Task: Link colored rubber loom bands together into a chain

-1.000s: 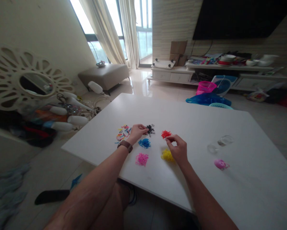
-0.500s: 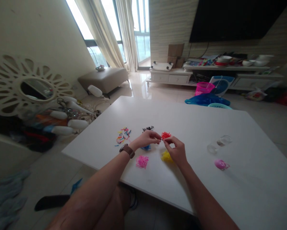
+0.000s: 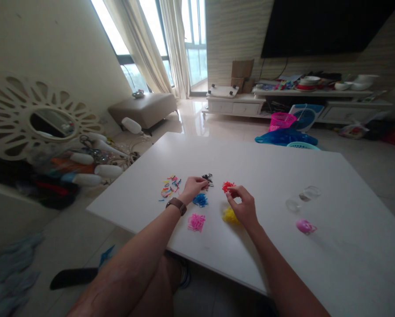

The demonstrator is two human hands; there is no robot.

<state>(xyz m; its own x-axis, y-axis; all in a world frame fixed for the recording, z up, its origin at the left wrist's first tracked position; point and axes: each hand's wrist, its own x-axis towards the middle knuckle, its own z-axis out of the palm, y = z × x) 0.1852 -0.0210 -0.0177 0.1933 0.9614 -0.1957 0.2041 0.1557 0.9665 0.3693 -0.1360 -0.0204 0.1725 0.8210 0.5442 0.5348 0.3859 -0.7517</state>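
My left hand [image 3: 194, 187], with a brown-strapped watch [image 3: 177, 205] on its wrist, reaches to the pile of black rubber bands [image 3: 210, 177]. Its fingers are pinched together at the near edge of that pile; what they grip, if anything, is too small to tell. Beside the red rubber bands [image 3: 228, 186], my right hand [image 3: 243, 203] is closed in a pinch, its contents unclear. Under its palm side lie yellow rubber bands [image 3: 229, 215], partly covered. Blue rubber bands [image 3: 200, 200] and pink rubber bands [image 3: 196, 223] sit nearer me. Mixed-colour rubber bands [image 3: 170, 186] are scattered at the left.
The white table [image 3: 250, 167] carries a clear container [image 3: 309, 193], a round clear piece [image 3: 293, 204] and a pink-purple object [image 3: 305, 226] at the right. Beyond its far edge are a blue plastic bag [image 3: 285, 137] and a pink basket [image 3: 281, 120].
My left hand has drawn away from my right hand, leftward to the black rubber bands, uncovering the blue pile. The right hand has stayed nearly in place by the red bands.
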